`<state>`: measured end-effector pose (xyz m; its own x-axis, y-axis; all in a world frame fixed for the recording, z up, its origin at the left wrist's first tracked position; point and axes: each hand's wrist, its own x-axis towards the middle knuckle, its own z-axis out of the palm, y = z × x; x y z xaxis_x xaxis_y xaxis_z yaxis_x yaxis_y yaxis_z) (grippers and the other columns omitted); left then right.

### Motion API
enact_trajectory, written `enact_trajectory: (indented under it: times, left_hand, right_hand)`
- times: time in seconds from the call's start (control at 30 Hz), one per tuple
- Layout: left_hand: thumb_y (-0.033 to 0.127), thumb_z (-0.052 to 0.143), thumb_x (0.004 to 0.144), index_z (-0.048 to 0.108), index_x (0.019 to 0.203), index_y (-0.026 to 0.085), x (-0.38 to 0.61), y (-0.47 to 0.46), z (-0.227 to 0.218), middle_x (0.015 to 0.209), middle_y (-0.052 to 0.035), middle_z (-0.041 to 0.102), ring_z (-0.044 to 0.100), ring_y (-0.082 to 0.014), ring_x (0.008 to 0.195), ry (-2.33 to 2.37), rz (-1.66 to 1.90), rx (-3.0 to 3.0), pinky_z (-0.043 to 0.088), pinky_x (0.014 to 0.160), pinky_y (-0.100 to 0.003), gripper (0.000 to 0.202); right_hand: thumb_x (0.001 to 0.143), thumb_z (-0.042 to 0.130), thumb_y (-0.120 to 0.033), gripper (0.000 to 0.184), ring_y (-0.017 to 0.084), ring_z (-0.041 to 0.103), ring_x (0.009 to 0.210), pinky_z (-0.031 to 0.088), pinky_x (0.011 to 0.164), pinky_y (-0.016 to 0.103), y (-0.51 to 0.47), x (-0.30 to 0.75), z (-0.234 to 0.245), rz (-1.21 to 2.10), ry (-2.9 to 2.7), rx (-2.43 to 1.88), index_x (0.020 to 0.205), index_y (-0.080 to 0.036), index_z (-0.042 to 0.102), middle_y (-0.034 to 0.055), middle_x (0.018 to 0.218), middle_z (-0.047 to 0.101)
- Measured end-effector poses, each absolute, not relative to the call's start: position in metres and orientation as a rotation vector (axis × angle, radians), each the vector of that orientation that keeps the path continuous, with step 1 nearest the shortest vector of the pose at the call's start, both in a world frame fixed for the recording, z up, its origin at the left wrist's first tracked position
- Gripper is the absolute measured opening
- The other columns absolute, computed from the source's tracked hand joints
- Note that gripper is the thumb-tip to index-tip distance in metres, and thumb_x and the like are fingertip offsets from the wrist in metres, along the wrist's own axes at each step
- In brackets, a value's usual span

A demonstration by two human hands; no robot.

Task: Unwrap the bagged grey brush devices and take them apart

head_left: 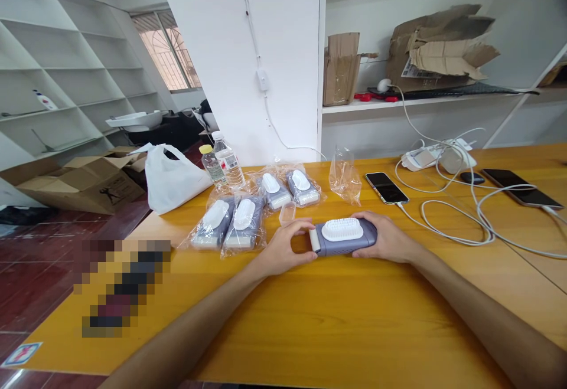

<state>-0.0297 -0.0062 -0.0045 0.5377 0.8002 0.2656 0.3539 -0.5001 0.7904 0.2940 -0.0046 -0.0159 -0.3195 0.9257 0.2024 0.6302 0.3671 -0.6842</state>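
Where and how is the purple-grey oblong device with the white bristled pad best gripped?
Probably by its rounded right end, the right hand coming from the right and closing across the long sides: the white bristled pad faces up, leaving that end bare.

- No wording can be read.
- Dark print (117,193) is seen on the floor carton (82,176), illegible.
- A blurred sticker (22,354) is seen on the table's (310,330) corner.
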Motion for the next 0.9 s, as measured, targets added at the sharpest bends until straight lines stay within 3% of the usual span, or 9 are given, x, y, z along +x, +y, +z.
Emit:
enact_trajectory:
  times: [0.2, 0.5, 0.77, 0.9]
  left_hand:
    - [0.035, 0.095, 0.077, 0.067, 0.132, 0.023, -0.0311, -0.0060, 0.0014, 0.142, -0.0128, 0.070, 0.064, -0.0332, 0.135, 0.878, 0.754, 2.104, 0.045, 0.121, -0.053, 0.063]
    - [0.044, 0.096, 0.075, 0.061, 0.134, 0.020, -0.0317, -0.0047, -0.0045, 0.131, -0.0144, 0.072, 0.071, -0.0273, 0.114, 0.724, 0.772, 1.736, 0.055, 0.107, -0.049, 0.072]
    - [0.043, 0.093, 0.077, 0.062, 0.134, 0.018, -0.0303, -0.0074, -0.0015, 0.129, -0.0144, 0.073, 0.072, -0.0285, 0.115, 0.784, 0.733, 1.853, 0.056, 0.107, -0.049, 0.069]
    - [0.043, 0.093, 0.076, 0.057, 0.145, 0.021, -0.0310, -0.0103, 0.0021, 0.139, -0.0152, 0.070, 0.068, -0.0328, 0.126, 0.900, 0.688, 2.012, 0.052, 0.113, -0.053, 0.081]
  right_hand:
    - [0.058, 0.097, -0.049, 0.082, 0.036, 0.070, 0.116, 0.055, 0.103, 0.052, -0.0039, 0.2963, -0.0159, 0.728, -2.061, -1.296, 0.129, -0.022, 0.066, 0.0125, 0.129, 0.073]
    - [0.060, 0.095, -0.056, 0.083, 0.038, 0.070, 0.117, 0.055, 0.104, 0.052, -0.0045, 0.2995, -0.0151, 0.882, -2.035, -1.241, 0.129, -0.021, 0.067, 0.0137, 0.129, 0.074]
    - [0.059, 0.096, -0.056, 0.083, 0.038, 0.070, 0.116, 0.054, 0.105, 0.053, -0.0066, 0.2992, -0.0120, 0.854, -2.057, -1.254, 0.129, -0.021, 0.069, 0.0136, 0.129, 0.075]
    - [0.058, 0.097, -0.053, 0.082, 0.038, 0.070, 0.116, 0.054, 0.104, 0.052, -0.0072, 0.2982, -0.0099, 0.839, -2.072, -1.262, 0.128, -0.022, 0.069, 0.0132, 0.128, 0.074]
